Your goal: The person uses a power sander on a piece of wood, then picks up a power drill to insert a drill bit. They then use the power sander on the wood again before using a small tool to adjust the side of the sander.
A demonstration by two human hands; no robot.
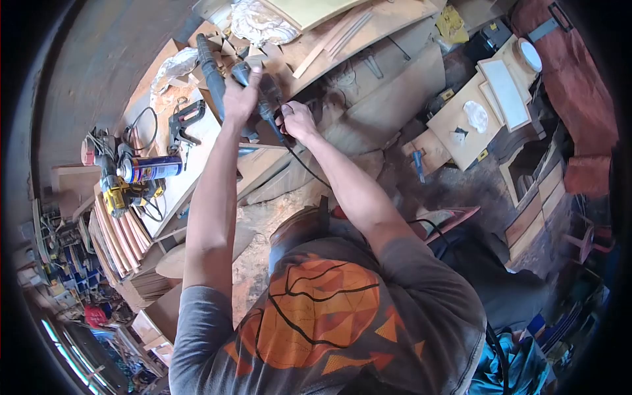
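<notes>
At the upper middle, my left hand (pixel 241 99) is closed on a dark corded power tool (pixel 266 99) over the edge of the workbench (pixel 197 148). My right hand (pixel 299 122) is closed beside the tool's lower end, where a black cord (pixel 306 164) runs down; what its fingers pinch is too small to make out. Next to my left hand lies a grey-green tool with a ribbed end (pixel 210 69). A black staple gun (pixel 187 123) rests on the bench left of my left forearm.
A spray can (pixel 151 168) and a yellow drill (pixel 118 197) are at the bench's left end. Thin wooden strips (pixel 332 41) and a crumpled white cloth (pixel 260 23) lie at the top. Boards (pixel 464 125) and a blue-handled tool (pixel 419 164) are on the right.
</notes>
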